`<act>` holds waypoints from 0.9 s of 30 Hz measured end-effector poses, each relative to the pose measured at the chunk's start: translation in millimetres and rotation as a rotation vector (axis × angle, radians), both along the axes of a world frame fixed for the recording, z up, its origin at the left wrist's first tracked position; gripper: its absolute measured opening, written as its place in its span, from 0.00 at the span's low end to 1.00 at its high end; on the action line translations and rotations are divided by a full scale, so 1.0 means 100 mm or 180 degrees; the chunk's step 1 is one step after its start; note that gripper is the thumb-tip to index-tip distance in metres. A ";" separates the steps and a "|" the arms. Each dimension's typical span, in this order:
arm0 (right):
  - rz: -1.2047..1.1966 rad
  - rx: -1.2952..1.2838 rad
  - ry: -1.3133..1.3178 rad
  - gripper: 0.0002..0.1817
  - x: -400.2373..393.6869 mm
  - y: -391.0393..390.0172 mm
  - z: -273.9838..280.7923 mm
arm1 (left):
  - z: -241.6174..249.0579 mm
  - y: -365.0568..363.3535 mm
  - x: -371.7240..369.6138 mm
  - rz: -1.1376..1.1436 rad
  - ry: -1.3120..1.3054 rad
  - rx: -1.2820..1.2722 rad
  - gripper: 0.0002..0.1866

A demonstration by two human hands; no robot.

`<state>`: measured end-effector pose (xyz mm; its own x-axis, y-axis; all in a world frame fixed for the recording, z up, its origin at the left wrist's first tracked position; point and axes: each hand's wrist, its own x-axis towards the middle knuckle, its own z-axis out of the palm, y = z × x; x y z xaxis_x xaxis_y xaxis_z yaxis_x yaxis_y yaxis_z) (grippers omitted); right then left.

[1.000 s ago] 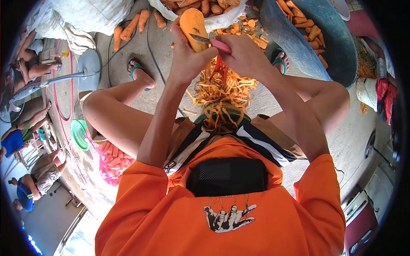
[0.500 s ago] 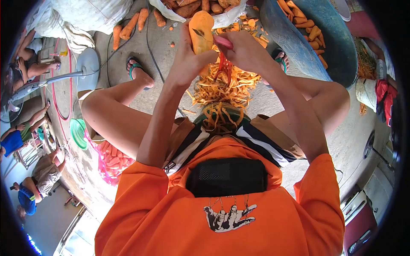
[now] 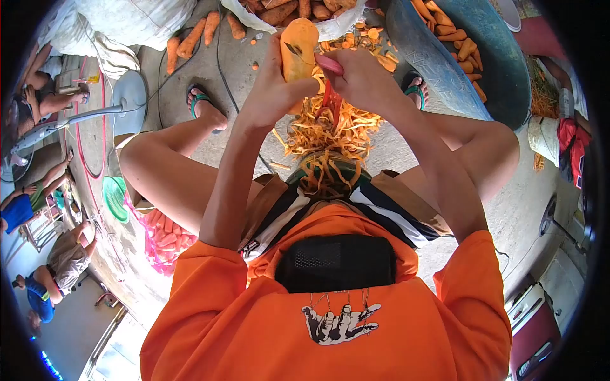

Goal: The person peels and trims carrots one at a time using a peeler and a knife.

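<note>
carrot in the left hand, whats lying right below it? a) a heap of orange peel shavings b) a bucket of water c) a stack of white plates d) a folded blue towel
a: the left hand holds the carrot up, the right hand grips a pink-handled peeler against it, and a heap of orange peel shavings lies on the ground directly beneath, between the person's knees.
</note>
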<state>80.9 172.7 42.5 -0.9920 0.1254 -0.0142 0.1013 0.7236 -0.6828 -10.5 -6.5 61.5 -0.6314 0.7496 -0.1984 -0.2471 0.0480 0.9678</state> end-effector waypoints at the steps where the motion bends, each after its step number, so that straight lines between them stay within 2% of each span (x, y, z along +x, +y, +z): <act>1: 0.0004 0.0000 0.0004 0.12 0.00 -0.01 0.03 | -0.01 0.01 -0.01 0.0027 0.0382 -0.0122 0.44; 2: 0.0033 -0.0116 -0.0213 0.12 0.00 -0.03 0.05 | -0.01 0.01 -0.03 0.0056 0.0763 -0.0247 0.45; 6: 0.0184 -0.0335 -0.0794 0.17 0.03 -0.04 0.21 | -0.04 -0.03 -0.11 -0.0067 0.0997 -0.0399 0.46; 9: 0.0091 -0.0320 -0.0483 0.17 0.07 -0.06 0.12 | -0.10 0.01 -0.07 0.0049 0.0994 -0.0362 0.46; 11: 0.0022 -0.0359 -0.0303 0.14 0.08 -0.05 0.12 | -0.07 0.03 -0.02 0.0129 0.0208 0.0139 0.46; 15: 0.0035 -0.0448 0.0026 0.14 0.09 0.00 0.08 | 0.01 0.00 -0.02 -0.0339 -0.0334 0.0174 0.46; 19: 0.0043 -0.0354 -0.0218 0.14 0.10 -0.07 0.09 | -0.09 0.06 -0.02 0.0066 0.0494 -0.0007 0.47; 20: 0.0036 -0.0497 -0.0257 0.14 0.10 -0.09 0.10 | -0.08 0.07 -0.02 0.0157 0.0855 -0.0108 0.47; 21: 0.0020 -0.0638 -0.0300 0.15 0.11 -0.10 0.12 | -0.07 0.07 -0.03 0.0155 0.0855 -0.0107 0.47; 23: 0.0101 -0.0684 -0.0467 0.16 0.11 -0.10 0.20 | -0.04 0.05 -0.02 0.0327 0.1637 -0.0237 0.47; 24: 0.0198 -0.0731 -0.0628 0.18 0.10 -0.11 0.25 | -0.05 0.03 -0.04 0.0330 0.1635 -0.0245 0.47; 25: 0.0211 -0.0739 -0.0626 0.18 0.09 -0.11 0.30 | -0.06 0.02 -0.08 0.0412 0.1880 -0.0559 0.47; 27: 0.0381 -0.0502 -0.1361 0.19 0.08 -0.09 0.40 | -0.06 -0.03 -0.18 0.0507 0.2132 -0.0875 0.47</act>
